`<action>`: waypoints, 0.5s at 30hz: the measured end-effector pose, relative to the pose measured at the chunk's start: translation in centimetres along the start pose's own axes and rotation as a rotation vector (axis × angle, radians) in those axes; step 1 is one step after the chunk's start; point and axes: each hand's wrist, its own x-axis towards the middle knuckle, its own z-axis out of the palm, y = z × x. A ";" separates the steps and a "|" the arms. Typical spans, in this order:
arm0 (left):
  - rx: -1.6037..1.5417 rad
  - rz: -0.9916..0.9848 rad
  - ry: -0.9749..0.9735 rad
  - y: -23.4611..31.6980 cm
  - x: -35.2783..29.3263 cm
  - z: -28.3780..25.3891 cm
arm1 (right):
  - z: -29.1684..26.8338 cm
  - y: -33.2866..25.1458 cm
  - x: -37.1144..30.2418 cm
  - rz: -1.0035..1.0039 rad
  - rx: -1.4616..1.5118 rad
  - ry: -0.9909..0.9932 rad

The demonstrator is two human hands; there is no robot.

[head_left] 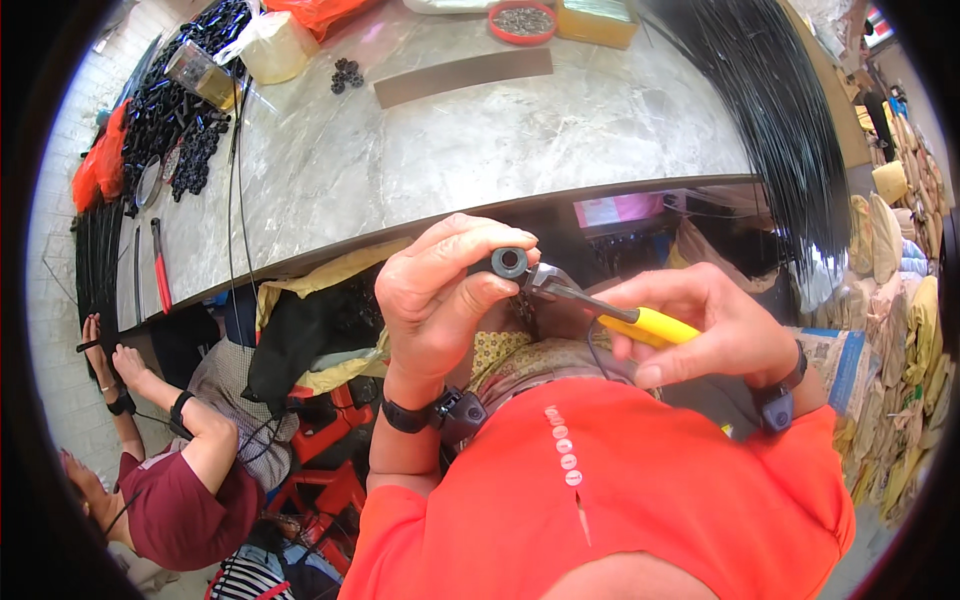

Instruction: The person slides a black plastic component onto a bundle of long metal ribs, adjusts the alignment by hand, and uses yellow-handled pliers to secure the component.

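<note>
Just in front of my body, my left hand (432, 300) pinches a short black cylindrical part (509, 262) between thumb and fingers. Its round end, with a hole in the middle, faces up. My right hand (712, 318) is closed around the yellow handles of a pair of pliers (668, 329). The metal jaws reach left to the side of the black part, below its round end. Whether the jaws grip it or only touch it, I cannot tell. Both hands are held in the air at the near edge of the grey table (560, 130).
On the table lie a brown flat strip (463, 78), a red bowl (522, 22) of small metal pieces, a small cluster of black parts (347, 76) and red-handled pliers (161, 268). Long black rods (770, 110) hang off the right. A co-worker (190, 490) sits left; stacked sacks (900, 330) stand right.
</note>
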 end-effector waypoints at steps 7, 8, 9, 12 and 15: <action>-0.059 -0.028 -0.064 -0.1 -0.2 -0.8 | 0.0 0.4 0.4 0.066 0.133 -0.139; -0.089 -0.045 -0.052 0.0 -0.2 -0.7 | 0.1 0.4 0.5 0.033 0.100 -0.152; -0.089 -0.050 -0.046 0.1 -0.1 -0.8 | 0.1 0.3 0.6 0.010 0.051 -0.163; -0.084 -0.063 -0.034 0.4 0.0 -0.9 | -0.1 0.2 0.8 -0.026 -0.002 -0.193; -0.065 -0.078 -0.024 0.7 -0.3 -0.9 | -0.8 0.5 1.1 0.020 0.133 -0.249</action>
